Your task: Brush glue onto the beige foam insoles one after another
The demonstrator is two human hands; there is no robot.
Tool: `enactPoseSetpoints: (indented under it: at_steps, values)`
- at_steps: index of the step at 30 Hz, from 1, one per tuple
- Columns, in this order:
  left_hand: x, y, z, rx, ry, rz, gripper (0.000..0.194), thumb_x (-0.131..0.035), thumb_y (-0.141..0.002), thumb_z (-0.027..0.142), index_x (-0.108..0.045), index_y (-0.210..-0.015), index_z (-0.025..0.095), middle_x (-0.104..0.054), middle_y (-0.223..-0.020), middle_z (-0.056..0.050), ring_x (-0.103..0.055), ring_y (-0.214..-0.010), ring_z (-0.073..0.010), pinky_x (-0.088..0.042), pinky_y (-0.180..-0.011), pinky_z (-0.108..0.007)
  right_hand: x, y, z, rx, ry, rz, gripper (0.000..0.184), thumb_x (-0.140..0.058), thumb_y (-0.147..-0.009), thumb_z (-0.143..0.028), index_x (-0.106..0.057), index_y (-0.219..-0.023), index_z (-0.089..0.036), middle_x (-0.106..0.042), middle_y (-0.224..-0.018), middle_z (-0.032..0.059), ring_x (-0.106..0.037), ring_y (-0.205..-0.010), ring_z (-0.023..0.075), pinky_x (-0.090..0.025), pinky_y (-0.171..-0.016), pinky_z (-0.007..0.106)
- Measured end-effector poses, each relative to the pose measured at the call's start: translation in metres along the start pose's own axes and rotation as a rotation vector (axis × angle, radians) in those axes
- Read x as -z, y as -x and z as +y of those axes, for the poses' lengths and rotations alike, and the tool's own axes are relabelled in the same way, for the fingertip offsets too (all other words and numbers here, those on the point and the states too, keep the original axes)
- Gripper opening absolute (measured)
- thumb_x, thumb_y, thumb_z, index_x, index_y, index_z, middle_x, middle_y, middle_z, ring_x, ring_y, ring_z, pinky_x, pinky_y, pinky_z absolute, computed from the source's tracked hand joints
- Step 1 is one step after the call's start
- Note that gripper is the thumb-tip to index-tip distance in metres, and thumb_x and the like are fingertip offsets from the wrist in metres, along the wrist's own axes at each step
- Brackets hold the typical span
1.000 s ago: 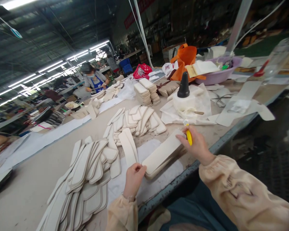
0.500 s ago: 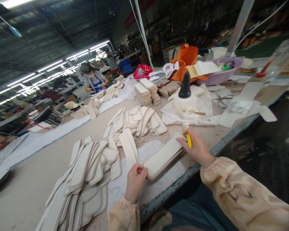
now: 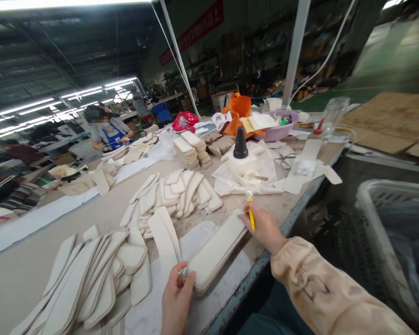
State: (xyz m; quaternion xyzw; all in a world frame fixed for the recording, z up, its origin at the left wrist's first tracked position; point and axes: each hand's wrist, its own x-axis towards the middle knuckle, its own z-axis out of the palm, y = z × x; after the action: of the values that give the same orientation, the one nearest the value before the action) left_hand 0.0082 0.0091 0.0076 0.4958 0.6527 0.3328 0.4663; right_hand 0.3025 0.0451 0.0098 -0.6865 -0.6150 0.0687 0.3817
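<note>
A small stack of cream insole-shaped pieces (image 3: 218, 251) lies near the table's front edge. My left hand (image 3: 176, 298) pinches the near end of that stack, fingers closed on it. My right hand (image 3: 263, 228) rests on the far end of the stack and grips a yellow-handled brush (image 3: 250, 214) that points up. Two single cream pieces (image 3: 165, 239) lie just left of the stack on a white sheet (image 3: 209, 232).
Fanned piles of cream pieces (image 3: 91, 274) (image 3: 176, 193) cover the table (image 3: 28, 274). Behind stand a white glue bottle with black nozzle (image 3: 242, 156), tall stacks (image 3: 192, 151), scissors (image 3: 284, 160), a purple basin (image 3: 277, 130). A grey crate (image 3: 373, 204) sits right. Another person (image 3: 104, 132) works farther back.
The camera has turned right and lifted, bringing the grey crate into view. Both hands stay on the stack's ends; the left hand's fingers have curled tighter on the near end.
</note>
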Motion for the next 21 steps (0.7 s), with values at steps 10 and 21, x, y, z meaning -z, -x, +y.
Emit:
enactPoseSetpoints:
  at_steps: [10, 21]
  values:
    - [-0.0025, 0.0027, 0.0027, 0.015, 0.028, 0.019, 0.054, -0.066, -0.069, 0.055, -0.053, -0.107, 0.019, -0.041, -0.047, 0.011, -0.039, -0.043, -0.0094, -0.029, -0.042, -0.021, -0.0006, 0.0025, 0.0011, 0.037, 0.045, 0.001, 0.007, -0.049, -0.089, -0.027, -0.046, -0.094, -0.023, -0.063, -0.082, 0.0015, -0.063, -0.069, 0.0205, -0.044, -0.061, 0.03]
    - [-0.0057, 0.0034, 0.0043, 0.061, 0.105, 0.005, 0.064, -0.068, -0.063, 0.06, -0.051, -0.109, 0.018, -0.048, -0.05, 0.01, -0.049, -0.042, -0.0116, -0.037, -0.04, -0.022, 0.0007, 0.0031, -0.0005, 0.059, 0.133, 0.0, 0.011, -0.05, -0.088, -0.022, -0.05, -0.098, -0.021, -0.063, -0.083, 0.0048, -0.062, -0.074, 0.0231, -0.047, -0.064, 0.033]
